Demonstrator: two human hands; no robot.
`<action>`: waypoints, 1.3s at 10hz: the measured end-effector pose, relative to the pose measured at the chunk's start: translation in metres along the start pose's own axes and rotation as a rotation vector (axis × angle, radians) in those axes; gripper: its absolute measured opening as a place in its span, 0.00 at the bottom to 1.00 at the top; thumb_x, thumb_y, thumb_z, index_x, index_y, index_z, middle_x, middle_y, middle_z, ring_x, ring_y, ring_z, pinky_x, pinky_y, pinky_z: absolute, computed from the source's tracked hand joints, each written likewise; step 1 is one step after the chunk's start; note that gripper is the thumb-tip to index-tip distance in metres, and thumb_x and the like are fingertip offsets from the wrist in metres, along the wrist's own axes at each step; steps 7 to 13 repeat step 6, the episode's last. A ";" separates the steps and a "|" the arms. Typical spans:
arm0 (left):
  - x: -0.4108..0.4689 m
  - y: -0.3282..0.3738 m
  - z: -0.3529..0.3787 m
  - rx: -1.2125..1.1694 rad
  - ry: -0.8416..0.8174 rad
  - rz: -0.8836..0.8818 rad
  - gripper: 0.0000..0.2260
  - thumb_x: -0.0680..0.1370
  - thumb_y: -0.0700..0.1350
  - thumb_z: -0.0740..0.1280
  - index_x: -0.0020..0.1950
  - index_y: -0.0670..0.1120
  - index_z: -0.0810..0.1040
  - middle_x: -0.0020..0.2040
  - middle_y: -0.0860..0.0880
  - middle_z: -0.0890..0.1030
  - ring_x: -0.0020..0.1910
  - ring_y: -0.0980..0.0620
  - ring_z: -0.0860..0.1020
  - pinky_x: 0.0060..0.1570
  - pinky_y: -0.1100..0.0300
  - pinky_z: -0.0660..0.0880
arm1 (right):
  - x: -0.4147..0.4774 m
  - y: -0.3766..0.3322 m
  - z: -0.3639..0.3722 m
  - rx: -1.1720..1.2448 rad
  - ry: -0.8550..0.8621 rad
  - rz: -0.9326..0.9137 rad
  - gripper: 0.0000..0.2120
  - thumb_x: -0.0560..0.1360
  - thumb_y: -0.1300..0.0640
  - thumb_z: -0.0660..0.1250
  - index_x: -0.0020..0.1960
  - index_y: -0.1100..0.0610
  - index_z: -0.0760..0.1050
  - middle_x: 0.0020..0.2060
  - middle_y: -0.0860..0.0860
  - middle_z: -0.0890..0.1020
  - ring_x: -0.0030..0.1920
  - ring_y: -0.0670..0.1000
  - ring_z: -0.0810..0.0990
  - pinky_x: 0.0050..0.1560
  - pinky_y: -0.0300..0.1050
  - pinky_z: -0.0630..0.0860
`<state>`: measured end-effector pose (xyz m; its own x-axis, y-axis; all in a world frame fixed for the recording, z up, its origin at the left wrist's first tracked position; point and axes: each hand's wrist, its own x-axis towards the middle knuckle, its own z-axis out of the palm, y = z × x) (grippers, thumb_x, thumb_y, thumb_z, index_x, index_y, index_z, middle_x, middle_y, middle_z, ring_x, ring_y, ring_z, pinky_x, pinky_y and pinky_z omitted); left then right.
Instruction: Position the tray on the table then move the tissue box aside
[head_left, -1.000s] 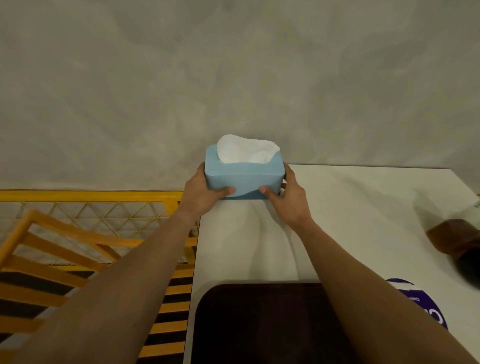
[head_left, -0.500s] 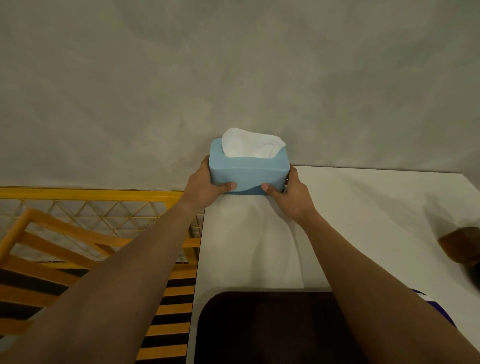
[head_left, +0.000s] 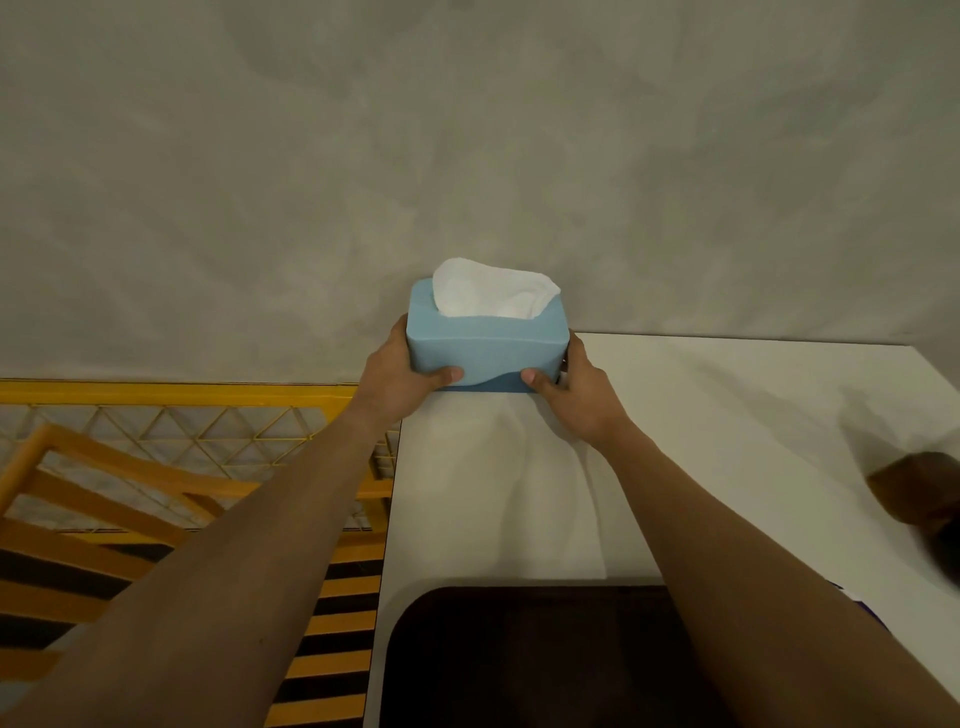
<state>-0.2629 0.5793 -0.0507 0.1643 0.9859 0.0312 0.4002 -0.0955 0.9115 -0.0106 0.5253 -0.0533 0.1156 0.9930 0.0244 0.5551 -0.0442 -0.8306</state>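
A light blue tissue box (head_left: 485, 349) with a white tissue sticking out of its top sits at the far left corner of the white table (head_left: 727, 426), close to the grey wall. My left hand (head_left: 397, 376) grips its left end and my right hand (head_left: 579, 395) grips its right end, thumbs on the front face. A dark brown tray (head_left: 519, 660) lies flat on the table at the near edge, between my forearms; its near part is cut off by the frame.
A yellow metal railing with a mesh panel (head_left: 171, 436) and orange slats runs along the table's left side. A brown object (head_left: 919, 493) lies at the table's right edge. A sliver of a purple item (head_left: 852, 597) shows beside my right forearm.
Both hands have pushed the tissue box away from me, up to the far left corner by the wall. The view has shifted slightly forward.
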 end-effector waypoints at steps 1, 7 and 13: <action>0.000 0.001 0.000 -0.001 -0.009 0.000 0.41 0.69 0.53 0.81 0.77 0.55 0.63 0.61 0.58 0.75 0.58 0.54 0.74 0.43 0.73 0.69 | 0.000 0.000 0.000 -0.001 -0.010 0.002 0.39 0.78 0.41 0.69 0.80 0.52 0.54 0.65 0.46 0.75 0.63 0.52 0.76 0.55 0.40 0.69; -0.046 0.042 -0.032 0.202 -0.036 -0.138 0.56 0.70 0.55 0.79 0.83 0.47 0.42 0.83 0.44 0.56 0.79 0.43 0.59 0.75 0.45 0.62 | -0.036 -0.036 -0.022 -0.126 0.032 -0.051 0.30 0.76 0.49 0.74 0.74 0.52 0.67 0.65 0.49 0.77 0.64 0.53 0.76 0.56 0.41 0.66; -0.046 0.042 -0.032 0.202 -0.036 -0.138 0.56 0.70 0.55 0.79 0.83 0.47 0.42 0.83 0.44 0.56 0.79 0.43 0.59 0.75 0.45 0.62 | -0.036 -0.036 -0.022 -0.126 0.032 -0.051 0.30 0.76 0.49 0.74 0.74 0.52 0.67 0.65 0.49 0.77 0.64 0.53 0.76 0.56 0.41 0.66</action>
